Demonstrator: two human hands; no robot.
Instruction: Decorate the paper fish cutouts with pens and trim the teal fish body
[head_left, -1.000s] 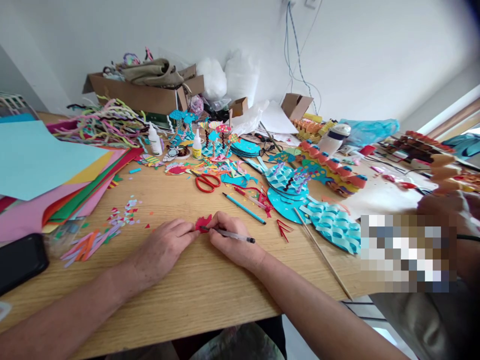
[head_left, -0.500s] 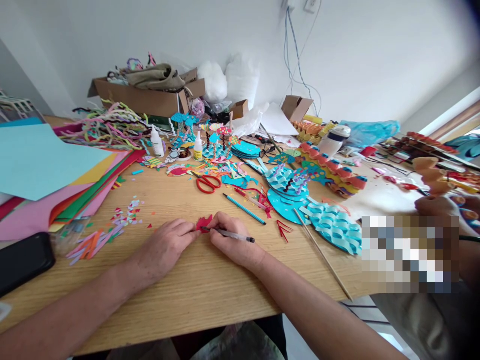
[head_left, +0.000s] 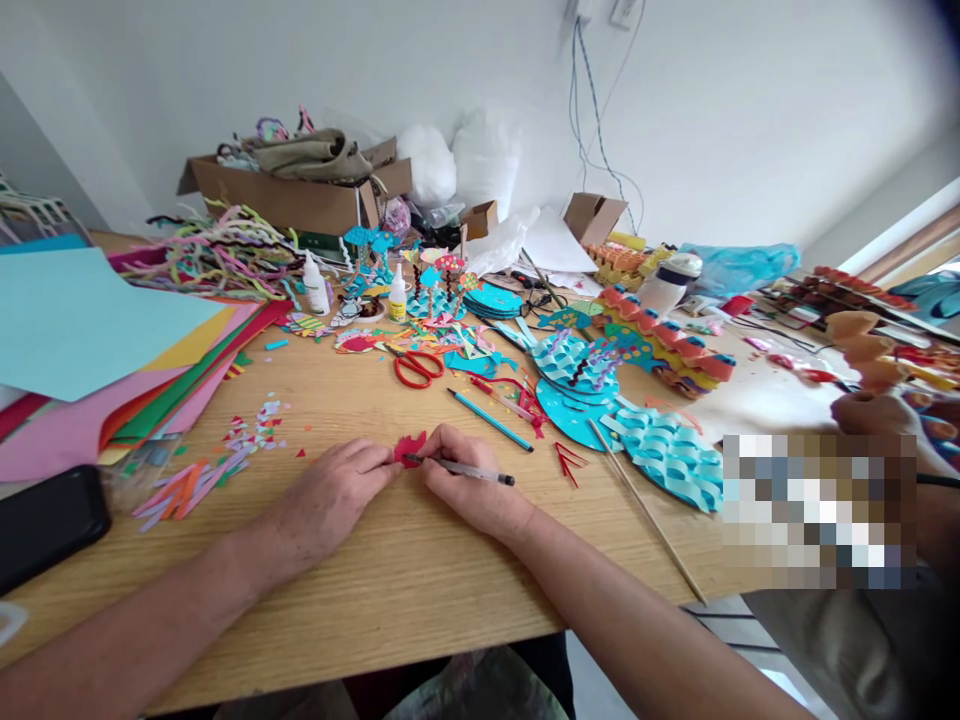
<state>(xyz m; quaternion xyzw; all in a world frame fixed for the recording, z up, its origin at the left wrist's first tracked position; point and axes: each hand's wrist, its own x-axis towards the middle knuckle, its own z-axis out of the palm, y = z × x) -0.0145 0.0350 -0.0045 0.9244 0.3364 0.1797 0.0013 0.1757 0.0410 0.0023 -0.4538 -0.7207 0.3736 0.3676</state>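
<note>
Two bare hands work close together near the middle of a wooden tabletop [head_left: 375, 600]. The right hand [head_left: 466, 478] grips a clear pen [head_left: 474, 470], its tip on a small red cutout [head_left: 407, 447]. The cutout lies on the tabletop, between the two hands. The left hand [head_left: 334, 490] lies palm down, fingers bent and fingertips at the cutout's left edge — whether they pinch it or only press cannot be told.

Just beyond the hands lie red-handled scissors [head_left: 419, 370] and, to their right, a blue pen [head_left: 489, 420]. Farther right are red strips [head_left: 568, 460], a thin stick [head_left: 649, 512] and a woven blue paper piece [head_left: 671, 455].

On the left, coloured sheets [head_left: 97, 320] are stacked in an untidy fan, with paper scraps [head_left: 255, 425] to their right and a black phone [head_left: 49, 525] nearer. Two glue bottles [head_left: 314, 288] stand upright on the far side; behind them, farther left, is an open cardboard box [head_left: 277, 195] with tangled pipe cleaners [head_left: 225, 245] in front. At the right edge, another person's hand [head_left: 874, 415] is partly visible — what it grips is unclear.
</note>
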